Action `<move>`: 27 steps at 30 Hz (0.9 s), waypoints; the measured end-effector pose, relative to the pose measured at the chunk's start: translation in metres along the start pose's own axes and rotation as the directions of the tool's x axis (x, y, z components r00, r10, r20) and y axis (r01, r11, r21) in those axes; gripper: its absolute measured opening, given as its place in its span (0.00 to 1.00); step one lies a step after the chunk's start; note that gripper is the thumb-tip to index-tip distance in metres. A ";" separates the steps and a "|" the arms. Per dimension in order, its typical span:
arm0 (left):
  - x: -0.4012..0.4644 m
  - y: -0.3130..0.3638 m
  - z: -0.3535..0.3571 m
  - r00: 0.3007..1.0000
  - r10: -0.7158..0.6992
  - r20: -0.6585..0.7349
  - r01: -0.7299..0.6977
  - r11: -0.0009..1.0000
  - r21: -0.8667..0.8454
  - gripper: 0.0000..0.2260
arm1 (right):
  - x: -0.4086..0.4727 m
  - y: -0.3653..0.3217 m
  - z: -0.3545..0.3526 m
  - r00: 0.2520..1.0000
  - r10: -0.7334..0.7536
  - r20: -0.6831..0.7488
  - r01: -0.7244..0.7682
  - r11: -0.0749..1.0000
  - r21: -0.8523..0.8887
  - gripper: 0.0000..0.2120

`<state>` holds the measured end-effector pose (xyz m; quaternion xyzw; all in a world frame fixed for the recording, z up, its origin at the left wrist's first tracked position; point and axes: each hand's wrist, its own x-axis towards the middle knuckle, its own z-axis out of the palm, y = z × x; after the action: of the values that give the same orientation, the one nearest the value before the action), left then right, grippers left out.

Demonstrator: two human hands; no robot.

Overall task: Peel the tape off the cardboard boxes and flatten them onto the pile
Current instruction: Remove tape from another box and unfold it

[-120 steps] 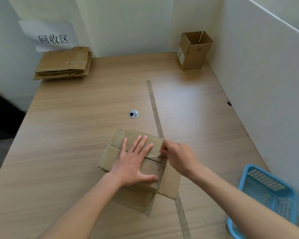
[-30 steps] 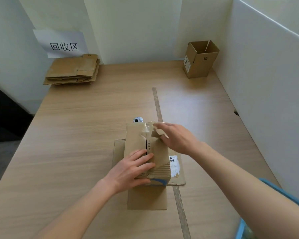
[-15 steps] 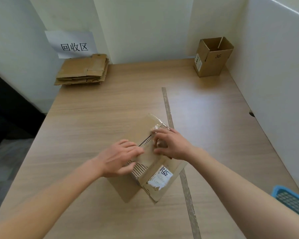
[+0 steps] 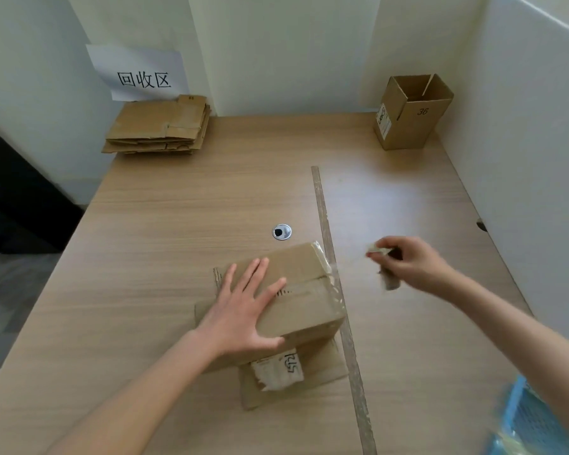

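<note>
A crumpled strip of clear tape (image 4: 380, 249), stuck to the brown cardboard box (image 4: 296, 290) half a second ago, is now pinched clear in the right hand (image 4: 408, 262), well right of the box pinned under the flat, open-fingered left hand (image 4: 243, 310), so flattening likely follows.

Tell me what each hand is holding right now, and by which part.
The right hand pinches a peeled piece of tape by one end, fingertips and thumb. The left hand holds nothing; it presses flat on top of the cardboard box.
</note>
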<state>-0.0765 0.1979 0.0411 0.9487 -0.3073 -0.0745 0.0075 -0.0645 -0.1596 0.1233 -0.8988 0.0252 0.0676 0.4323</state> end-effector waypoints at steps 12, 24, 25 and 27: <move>-0.015 -0.027 -0.008 0.992 0.116 0.041 -0.118 0.991 0.056 0.49 | -0.032 0.045 -0.087 0.879 0.282 0.384 -0.258 0.959 -0.115 0.22; -0.014 -0.017 -0.010 0.997 0.059 0.039 -0.061 0.998 0.029 0.49 | -0.081 0.031 -0.108 0.998 -0.065 -0.003 0.047 0.745 -0.665 0.14; -0.013 -0.016 -0.010 0.997 0.065 0.047 -0.067 0.997 0.035 0.49 | -0.082 0.010 -0.077 0.975 -0.210 0.068 0.205 0.744 -0.636 0.16; -0.013 -0.015 -0.010 0.995 0.076 0.057 -0.078 0.996 0.033 0.49 | -0.079 -0.025 -0.009 0.855 -0.462 0.237 0.511 0.672 -0.536 0.20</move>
<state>-0.0767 0.2172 0.0522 0.9336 -0.3452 -0.0953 -0.0152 -0.1396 -0.1522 0.1593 -0.9569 -0.2547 -0.0092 0.1393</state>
